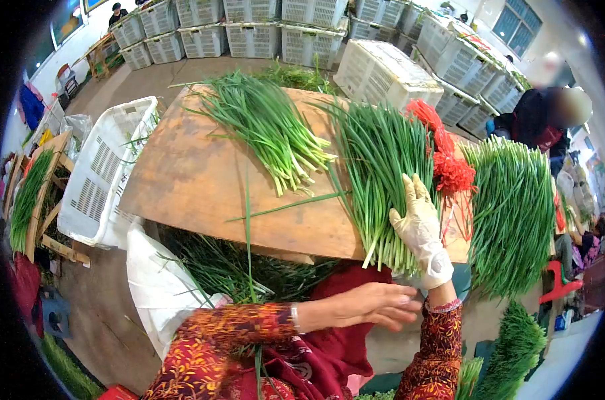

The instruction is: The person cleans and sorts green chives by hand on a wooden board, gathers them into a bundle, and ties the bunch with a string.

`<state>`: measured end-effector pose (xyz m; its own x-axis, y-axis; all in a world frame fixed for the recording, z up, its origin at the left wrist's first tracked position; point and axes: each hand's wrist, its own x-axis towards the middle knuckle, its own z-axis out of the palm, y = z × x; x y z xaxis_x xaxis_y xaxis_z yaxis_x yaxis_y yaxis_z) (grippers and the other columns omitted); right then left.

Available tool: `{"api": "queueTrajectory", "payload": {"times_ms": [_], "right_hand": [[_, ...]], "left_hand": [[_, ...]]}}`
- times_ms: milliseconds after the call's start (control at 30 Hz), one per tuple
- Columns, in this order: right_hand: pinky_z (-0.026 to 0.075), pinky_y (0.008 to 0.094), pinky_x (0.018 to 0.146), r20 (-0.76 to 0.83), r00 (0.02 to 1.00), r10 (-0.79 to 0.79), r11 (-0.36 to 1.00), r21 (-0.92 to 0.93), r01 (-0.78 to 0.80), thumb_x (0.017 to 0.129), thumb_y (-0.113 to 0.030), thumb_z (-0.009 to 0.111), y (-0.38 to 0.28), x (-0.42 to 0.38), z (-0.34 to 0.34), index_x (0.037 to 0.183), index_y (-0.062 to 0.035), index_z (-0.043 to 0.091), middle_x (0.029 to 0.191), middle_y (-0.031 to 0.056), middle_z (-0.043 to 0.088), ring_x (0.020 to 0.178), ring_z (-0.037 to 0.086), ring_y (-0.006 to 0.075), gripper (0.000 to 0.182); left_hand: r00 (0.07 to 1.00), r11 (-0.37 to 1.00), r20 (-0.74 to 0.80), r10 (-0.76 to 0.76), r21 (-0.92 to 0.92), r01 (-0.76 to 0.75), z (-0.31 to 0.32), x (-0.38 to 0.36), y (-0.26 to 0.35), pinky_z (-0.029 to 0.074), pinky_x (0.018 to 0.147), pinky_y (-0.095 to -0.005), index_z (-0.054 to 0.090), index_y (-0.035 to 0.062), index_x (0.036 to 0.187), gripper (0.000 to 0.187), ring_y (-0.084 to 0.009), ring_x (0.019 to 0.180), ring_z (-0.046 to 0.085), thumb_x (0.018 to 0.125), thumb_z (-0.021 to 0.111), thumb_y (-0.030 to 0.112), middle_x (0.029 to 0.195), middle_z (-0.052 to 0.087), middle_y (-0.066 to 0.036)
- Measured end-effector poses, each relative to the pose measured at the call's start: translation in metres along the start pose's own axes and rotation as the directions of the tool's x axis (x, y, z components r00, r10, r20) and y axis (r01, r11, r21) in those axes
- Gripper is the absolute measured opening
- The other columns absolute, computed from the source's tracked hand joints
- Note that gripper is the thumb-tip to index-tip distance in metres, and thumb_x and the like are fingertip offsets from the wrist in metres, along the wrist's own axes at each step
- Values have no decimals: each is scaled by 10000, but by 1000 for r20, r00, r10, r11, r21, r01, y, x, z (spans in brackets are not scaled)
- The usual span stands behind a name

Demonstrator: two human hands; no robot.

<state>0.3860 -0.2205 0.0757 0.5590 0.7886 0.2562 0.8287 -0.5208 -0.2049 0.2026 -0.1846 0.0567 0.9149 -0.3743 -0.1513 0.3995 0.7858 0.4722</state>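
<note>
My right hand (419, 230), in a pale thin glove, lies on the right side of a pile of garlic chives (386, 160) on the wooden board, fingers stretched along the stalks. Bare and slightly blurred, my left hand (362, 307) is in front of the board's near edge. Its fingers are extended, and I see nothing in them. A looser bunch of garlic chives (266, 127) rests on the board further left, pale ends toward me. Red ties (452, 172) lie just right of the pile. Beyond them, a thick stack of chives (509, 213) hangs over the board's right end.
The wooden board (196, 180) spans the middle. A white crate (106, 173) leans at its left, with a white sack (149, 287) below. Loose greens (229, 263) lie under the near edge. Stacked crates (252, 41) line the back. A person (532, 123) is at the right.
</note>
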Motion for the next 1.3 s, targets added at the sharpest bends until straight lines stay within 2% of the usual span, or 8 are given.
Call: {"api": "queueTrajectory", "payload": {"times_ms": [100, 267, 633, 833, 1000, 1167, 1233, 1300], "right_hand": [[283, 425, 991, -41, 999, 7, 999, -34, -8, 702, -317, 616, -3, -3, 1, 1329, -116, 313, 1353, 172, 326, 1228, 336, 310, 725], [226, 485, 1006, -67, 992, 111, 990, -84, -116, 672, -488, 639, -5, -4, -5, 1334, -143, 297, 1385, 157, 277, 1262, 287, 302, 822], [91, 433, 1065, 27, 983, 183, 983, -39, -182, 788, -533, 492, 24, -8, 11, 1329, 11, 271, 1337, 247, 313, 1278, 245, 343, 799], [236, 357, 1034, 138, 944, 299, 950, 44, -308, 717, -561, 580, 18, -2, 1, 1348, -36, 256, 1372, 248, 245, 1278, 254, 339, 883], [244, 453, 1003, -78, 968, 238, 943, -220, -250, 713, -468, 630, -32, -8, -48, 1292, -76, 381, 1348, 199, 327, 1219, 362, 309, 742], [476, 361, 705, -413, 876, -251, 895, 246, 372, 745, -180, 636, -123, 8, -26, 997, -73, 589, 898, 129, 624, 787, 606, 290, 278], [473, 347, 697, -39, 982, -187, 971, 143, 191, 738, -265, 635, -173, 26, 3, 1026, -105, 593, 876, 133, 623, 782, 599, 278, 332], [463, 396, 640, -116, 977, -178, 978, 92, 189, 722, -250, 645, -179, 49, 36, 995, -63, 573, 780, 145, 620, 730, 597, 321, 339]], "left_hand": [[931, 826, -177, 320, 533, -182, -16, -28, 36, 397, 938, -327, 262, -33, 1313, 581, -211, 1100, 483, 879, 516, 257, 1258, 439, -135], [553, 664, -399, 731, 603, -443, -64, 8, 62, 191, 1065, -332, 128, -36, 1353, 644, -233, 1304, 197, 896, 477, 254, 1417, 163, -158], [578, 542, -309, 755, 790, -286, -71, 104, 57, 150, 1071, -338, 75, -16, 1366, 677, -295, 1317, 148, 910, 372, 387, 1402, 184, -223], [706, 499, -192, 681, 828, -255, -77, 34, 63, 112, 1074, -376, 134, -8, 1353, 662, -279, 1334, 49, 894, 416, 376, 1423, 71, -215], [776, 272, -25, 630, 944, -190, -72, -79, 51, 250, 1020, -375, 358, 1, 1262, 503, -267, 1212, 347, 885, 466, 315, 1278, 389, -172], [873, 599, -212, 438, 793, -108, -74, -173, 39, 412, 888, -289, 421, 15, 1217, 362, -161, 1083, 485, 916, 427, 218, 1188, 503, -89], [810, 717, -304, 502, 670, -193, -72, -212, 27, 428, 860, -282, 428, 18, 1205, 351, -150, 1040, 511, 920, 421, 224, 1156, 522, -79], [782, 746, -379, 495, 647, -158, -62, -235, 22, 435, 847, -281, 432, 21, 1197, 341, -148, 1012, 525, 921, 423, 221, 1132, 533, -76]]}}
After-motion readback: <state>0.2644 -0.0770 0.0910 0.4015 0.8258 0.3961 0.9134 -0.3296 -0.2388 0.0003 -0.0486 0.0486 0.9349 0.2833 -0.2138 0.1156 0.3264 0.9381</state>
